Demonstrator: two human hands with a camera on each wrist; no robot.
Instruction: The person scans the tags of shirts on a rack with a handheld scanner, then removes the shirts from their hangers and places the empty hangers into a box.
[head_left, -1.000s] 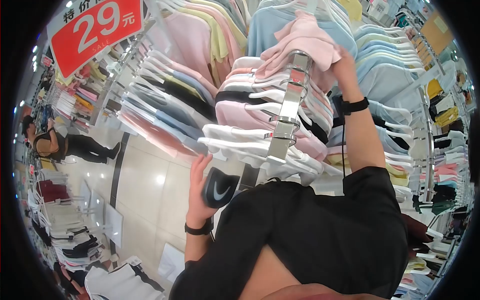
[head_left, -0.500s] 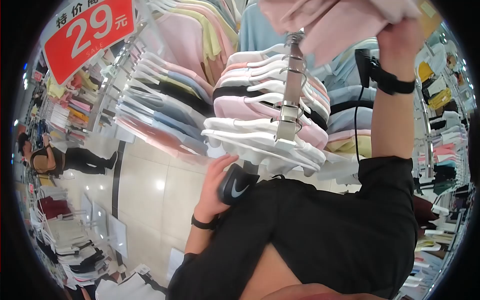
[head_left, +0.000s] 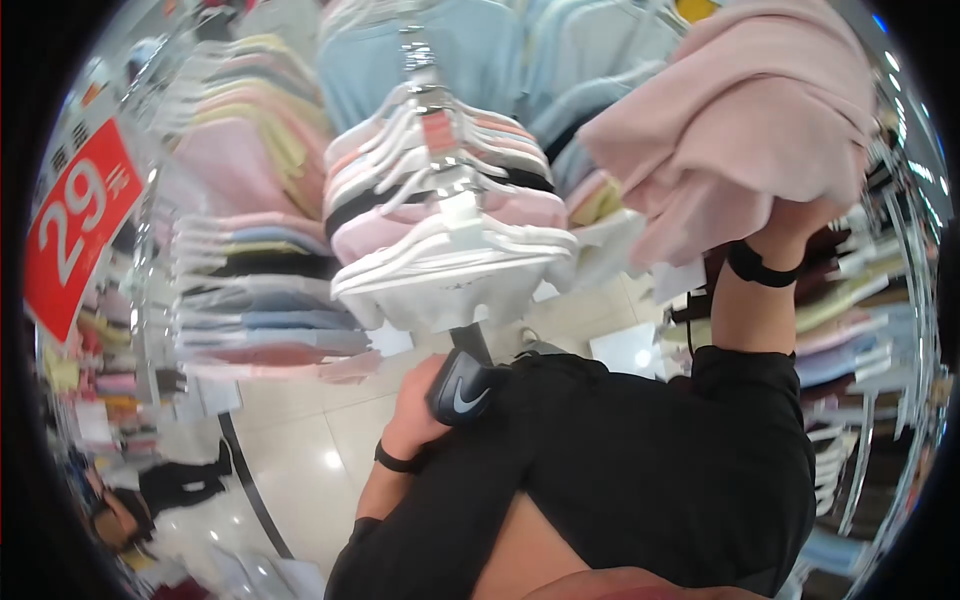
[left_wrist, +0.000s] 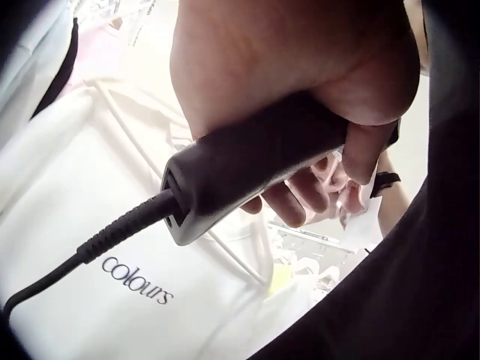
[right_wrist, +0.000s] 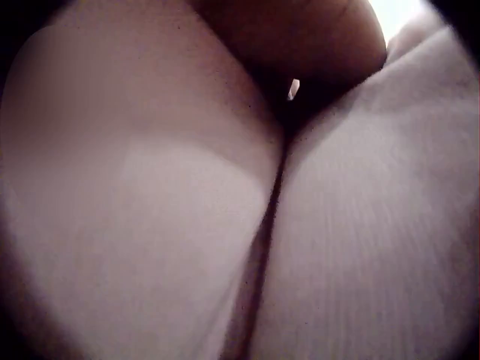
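In the head view, a pink garment hangs in loose folds at the upper right, held by my right hand, whose fingers are hidden by the cloth. Skin and pale fabric fill the right wrist view. My left hand is low beside my black clothing, around a dark device with a white swoosh. From the left wrist view, my left hand grips the dark device, a cable running from its end. Behind it is a white shirt printed "colours".
A rack of shirts on white hangers stands in front of me. More hanging shirts are on the left, near a red "29" sign. Tiled floor shows below, with another person at the lower left.
The right hand has carried the pink garment from above the rack end to the right and lower. The head view has turned, shifting the rack left; my left hand keeps its hold on the device.
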